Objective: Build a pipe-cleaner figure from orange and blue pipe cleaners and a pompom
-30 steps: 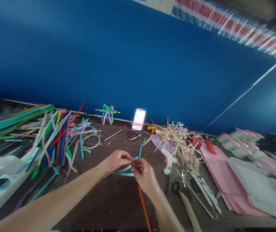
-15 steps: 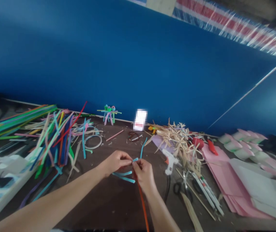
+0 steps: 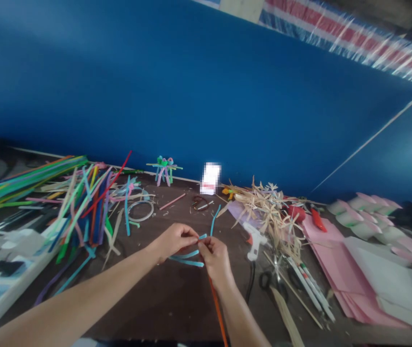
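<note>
My left hand (image 3: 177,242) is closed in a pinch on light blue pipe cleaners (image 3: 190,262), whose bent ends stick out below its fingers. Fingertip to fingertip with it, my right hand (image 3: 214,258) pinches at the same blue piece, with a short blue tip showing between the two hands. An orange pipe cleaner (image 3: 219,311) trails down from under my right hand toward the table's front edge. Just beyond the right hand, another blue pipe cleaner (image 3: 213,220) points away. My fingers hide where the strands meet.
Coloured pipe cleaners (image 3: 93,202) lie heaped left, near a white power strip (image 3: 21,274). A glue gun (image 3: 255,241), scissors (image 3: 276,272), straw-like stars (image 3: 271,202) and pink sheets (image 3: 336,274) are right. A pipe-cleaner figure (image 3: 164,168) and blurred bright screen (image 3: 210,178) stand behind.
The blue ends below my hands have swung slightly upward. Both hands keep their pinch in nearly the same place, and the view has shifted a little.
</note>
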